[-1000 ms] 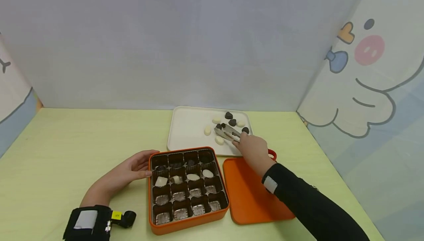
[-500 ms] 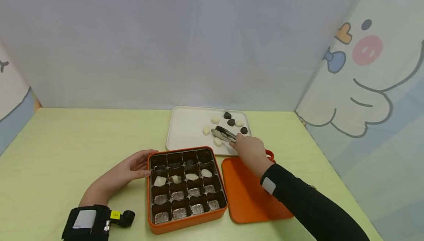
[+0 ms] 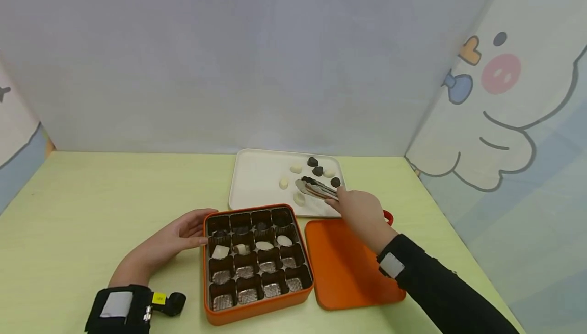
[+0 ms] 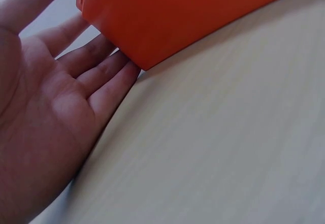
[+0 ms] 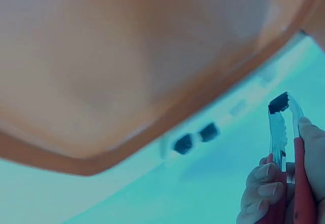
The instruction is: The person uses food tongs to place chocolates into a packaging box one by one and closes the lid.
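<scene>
Two hands: Both are bare and reach over a pale yellow table [image 3: 133,191].
Left hand [image 3: 185,232]: Its fingers are loose and nearly straight. They touch the back left corner of the orange box [image 3: 261,313], and the thumb is at the box's left side.
Right hand [image 3: 364,216]: Its fingers are curled round the red handles of some metal tongs [image 3: 321,190].
Tongs' tips: They pinch one dark chocolate [image 5: 279,102]. It is over the white tray [image 3: 252,183], but I cannot tell if it touches the tray.
White tray: It lies behind the box. Four white chocolates [image 3: 284,183] and three more dark ones [image 3: 318,171] are spread on it.
Orange box: It sits near the middle, in front of the tray. Inside are four rows of four brown cups [image 3: 247,283]. The back row has dark lumps [image 3: 261,227], hard to see in the shade. The next row has one white piece [image 3: 264,246] in each cup. Shiny bottoms show in the two front rows.
Orange lid [image 3: 348,273]: It lies flat just right of the box, partly under the right wrist.
</scene>
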`<state>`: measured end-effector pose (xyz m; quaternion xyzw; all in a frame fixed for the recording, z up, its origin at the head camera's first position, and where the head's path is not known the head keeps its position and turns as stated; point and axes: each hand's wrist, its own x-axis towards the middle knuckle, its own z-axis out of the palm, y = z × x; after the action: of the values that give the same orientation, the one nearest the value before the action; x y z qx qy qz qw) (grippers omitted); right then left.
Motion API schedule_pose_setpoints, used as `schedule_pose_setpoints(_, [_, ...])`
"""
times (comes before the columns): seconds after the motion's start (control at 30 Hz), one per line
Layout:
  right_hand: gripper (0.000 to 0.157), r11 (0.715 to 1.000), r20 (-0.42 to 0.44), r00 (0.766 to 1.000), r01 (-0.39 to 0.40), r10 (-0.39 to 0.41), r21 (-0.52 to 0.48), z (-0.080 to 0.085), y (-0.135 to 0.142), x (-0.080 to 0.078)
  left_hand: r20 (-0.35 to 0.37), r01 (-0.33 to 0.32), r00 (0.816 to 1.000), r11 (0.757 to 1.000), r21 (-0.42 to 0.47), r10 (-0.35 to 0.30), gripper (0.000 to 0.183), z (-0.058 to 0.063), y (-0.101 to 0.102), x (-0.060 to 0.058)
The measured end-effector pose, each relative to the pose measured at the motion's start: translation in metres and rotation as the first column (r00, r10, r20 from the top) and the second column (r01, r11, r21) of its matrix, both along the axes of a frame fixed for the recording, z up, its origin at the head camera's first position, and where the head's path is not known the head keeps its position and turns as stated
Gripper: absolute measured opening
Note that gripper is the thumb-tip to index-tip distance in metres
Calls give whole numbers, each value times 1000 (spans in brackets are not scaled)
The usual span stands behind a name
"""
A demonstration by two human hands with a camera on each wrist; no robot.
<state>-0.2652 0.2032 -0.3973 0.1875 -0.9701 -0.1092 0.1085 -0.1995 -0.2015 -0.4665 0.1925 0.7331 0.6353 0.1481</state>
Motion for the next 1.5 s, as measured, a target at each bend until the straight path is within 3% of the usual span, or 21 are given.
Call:
schedule_pose_setpoints(0.13, [43, 994, -72, 992, -105, 104, -11, 17, -14, 19, -2, -4, 1000, 1000, -1, 4, 53, 1, 0, 0])
schedule_pose_setpoints(0.33, [42, 954, -175, 939, -300, 296, 2, 26, -40, 51, -19, 8, 1000, 1000, 9, -8, 52, 2, 1, -2])
schedule_pose_setpoints(0.63, [43, 875, -158, 861, -480, 483, 58, 23, -66, 90, -49, 29, 998, 1000, 8, -28, 52, 4, 3, -2])
schedule_pose_setpoints(0.83, [44, 830, -144, 817, -551, 558, 87, 20, -74, 100, -53, 28, 998, 1000, 7, -27, 52, 5, 2, -1])
schedule_pose_setpoints(1.1, [49, 816, -153, 802, -565, 577, 122, 15, -76, 101, -44, 24, 999, 1000, 7, -24, 51, 5, 3, 0])
schedule_pose_setpoints(1.17, [49, 825, -165, 809, -554, 565, 110, 17, -73, 100, -42, 23, 999, 1000, 6, -23, 51, 5, 3, 0])
schedule_pose_setpoints(1.23, [48, 849, -176, 831, -522, 528, 83, 20, -67, 96, -42, 23, 999, 1000, 6, -22, 51, 4, 3, -1])
schedule_pose_setpoints(1.4, [46, 937, -144, 929, -348, 341, -27, 21, -44, 75, -39, 26, 999, 1000, 16, -26, 51, 3, 3, -3])
schedule_pose_setpoints(1.5, [47, 975, -110, 973, -210, 202, -69, 18, -26, 61, -35, 27, 999, 1000, 16, -26, 51, 3, 3, -3])
